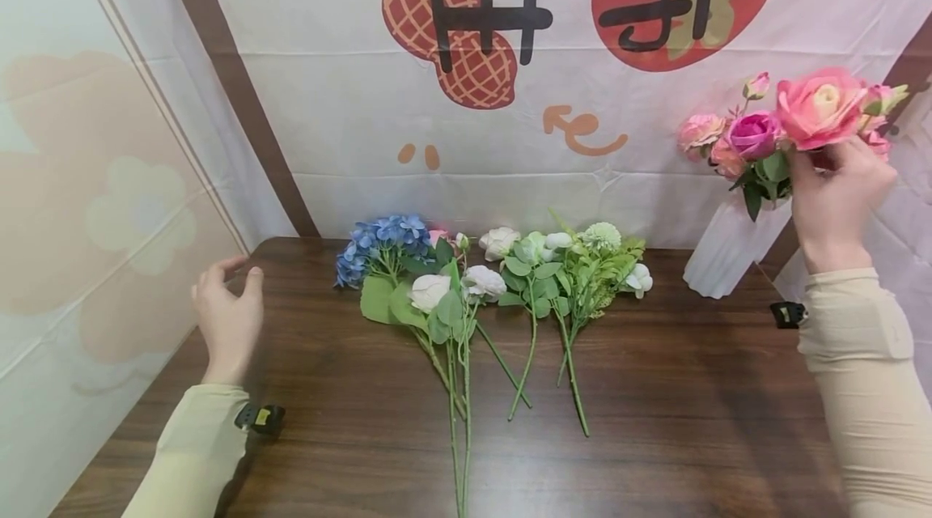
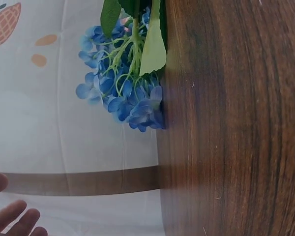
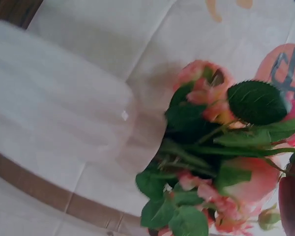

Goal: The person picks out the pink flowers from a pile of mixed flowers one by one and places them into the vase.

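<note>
At the right, a white ribbed vase (image 1: 735,247) holds pink, peach and magenta flowers (image 1: 753,135). My right hand (image 1: 845,194) is up at the bouquet, its thumb and fingers pinching just under a large pink rose (image 1: 826,107). In the right wrist view, fingers (image 3: 291,206) show at the edge beside the green stems, and the vase (image 3: 64,98) appears tilted sideways. My left hand (image 1: 229,324) hovers over the table's left side with fingers apart and nothing in it. Nearest to it is a blue hydrangea (image 1: 386,247), also in the left wrist view with its green leaves (image 2: 155,44).
Across the middle of the dark wooden table (image 1: 349,437) lie white roses (image 1: 429,291), a pale green pompom flower (image 1: 602,236) and leafy sprigs (image 1: 535,279), stems toward the front. A printed white cloth (image 1: 328,97) hangs behind the table; another stands at the left.
</note>
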`<action>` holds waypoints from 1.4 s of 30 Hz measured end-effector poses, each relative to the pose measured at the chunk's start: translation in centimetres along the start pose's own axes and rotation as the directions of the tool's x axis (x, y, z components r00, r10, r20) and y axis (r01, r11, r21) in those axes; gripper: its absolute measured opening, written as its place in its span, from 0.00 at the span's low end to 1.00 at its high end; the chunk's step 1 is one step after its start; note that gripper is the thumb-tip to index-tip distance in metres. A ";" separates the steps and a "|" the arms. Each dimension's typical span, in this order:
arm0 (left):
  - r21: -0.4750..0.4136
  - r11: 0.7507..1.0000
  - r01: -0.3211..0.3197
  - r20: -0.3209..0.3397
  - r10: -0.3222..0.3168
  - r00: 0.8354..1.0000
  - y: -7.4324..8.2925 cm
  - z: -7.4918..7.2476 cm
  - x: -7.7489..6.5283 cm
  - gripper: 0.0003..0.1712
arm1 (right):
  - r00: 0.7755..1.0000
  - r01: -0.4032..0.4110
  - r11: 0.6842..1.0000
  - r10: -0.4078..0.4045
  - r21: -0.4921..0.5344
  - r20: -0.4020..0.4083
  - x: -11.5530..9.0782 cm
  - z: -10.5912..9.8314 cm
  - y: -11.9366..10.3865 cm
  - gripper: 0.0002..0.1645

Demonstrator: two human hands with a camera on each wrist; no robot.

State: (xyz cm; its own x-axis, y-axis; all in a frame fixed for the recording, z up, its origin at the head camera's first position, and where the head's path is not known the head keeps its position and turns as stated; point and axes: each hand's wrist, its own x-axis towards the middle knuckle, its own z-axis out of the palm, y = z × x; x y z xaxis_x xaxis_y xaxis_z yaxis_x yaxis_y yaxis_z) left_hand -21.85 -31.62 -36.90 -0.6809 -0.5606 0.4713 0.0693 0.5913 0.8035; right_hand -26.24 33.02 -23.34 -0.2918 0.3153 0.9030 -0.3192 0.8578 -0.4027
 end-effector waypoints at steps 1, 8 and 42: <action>0.000 1.000 -0.001 0.001 0.001 1.000 0.0 0.0 0.0 0.20 | 1.000 -0.026 0.999 0.026 -0.025 -0.004 0.0 -0.2 0.1 0.16; 0.008 1.000 -0.023 -0.003 0.023 1.000 0.1 0.3 0.0 0.19 | 0.995 -0.074 0.991 0.081 -0.109 0.056 -0.3 -0.7 0.6 0.17; -0.048 0.994 -0.100 -0.009 0.100 0.995 1.9 4.0 -0.4 0.17 | 0.969 -0.230 0.947 0.245 -0.223 0.040 -0.6 0.2 1.1 0.29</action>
State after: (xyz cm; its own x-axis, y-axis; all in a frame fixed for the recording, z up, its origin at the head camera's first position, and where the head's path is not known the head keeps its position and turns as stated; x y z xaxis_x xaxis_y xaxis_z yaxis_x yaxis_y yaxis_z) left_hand -24.37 -27.93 -37.02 -0.6643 -0.5038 0.5521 0.1723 0.6156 0.7690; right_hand -26.58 33.69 -24.39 -0.3973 0.4992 0.7700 -0.0342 0.8305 -0.5560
